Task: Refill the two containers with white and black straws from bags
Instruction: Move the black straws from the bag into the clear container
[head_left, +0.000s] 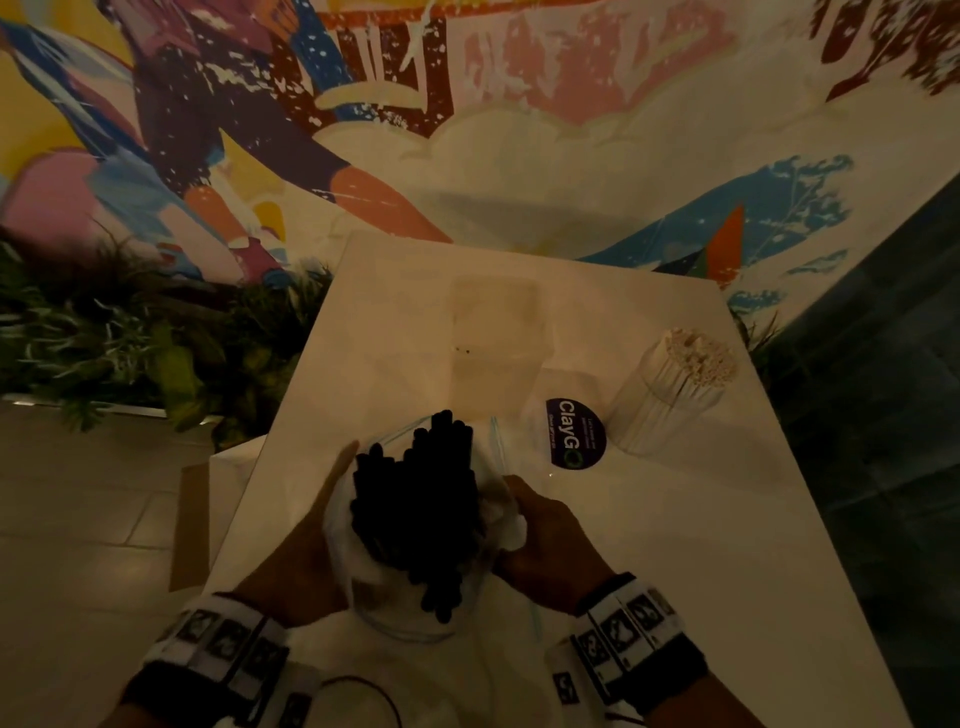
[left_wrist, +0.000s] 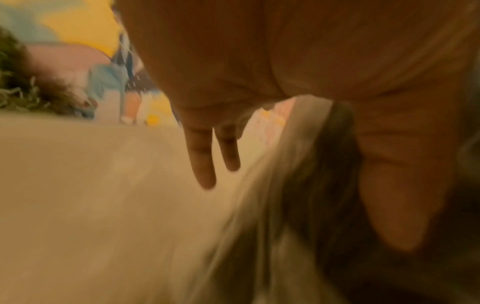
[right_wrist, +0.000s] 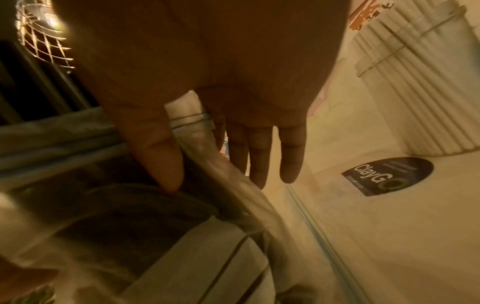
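Note:
A bundle of black straws (head_left: 415, 509) stands in a clear plastic bag (head_left: 496, 447) over a round clear container (head_left: 410, 626) at the near edge of the white table (head_left: 675, 545). My left hand (head_left: 332, 499) holds the bag's left side, thumb up along it; the thumb (left_wrist: 389, 205) lies against the dark bundle. My right hand (head_left: 524, 525) pinches the bag's right edge, the film (right_wrist: 207, 164) running between thumb and fingers. A second clear container packed with white straws (head_left: 670, 395) (right_wrist: 420, 82) stands at the right.
A round dark sticker (head_left: 575, 434) (right_wrist: 387, 175) lies between bag and white straws. A faint clear empty shape (head_left: 498, 332) sits mid-table. Plants (head_left: 130, 332) and a painted wall stand left and behind. A cardboard piece (head_left: 192, 525) lies by the table's left edge.

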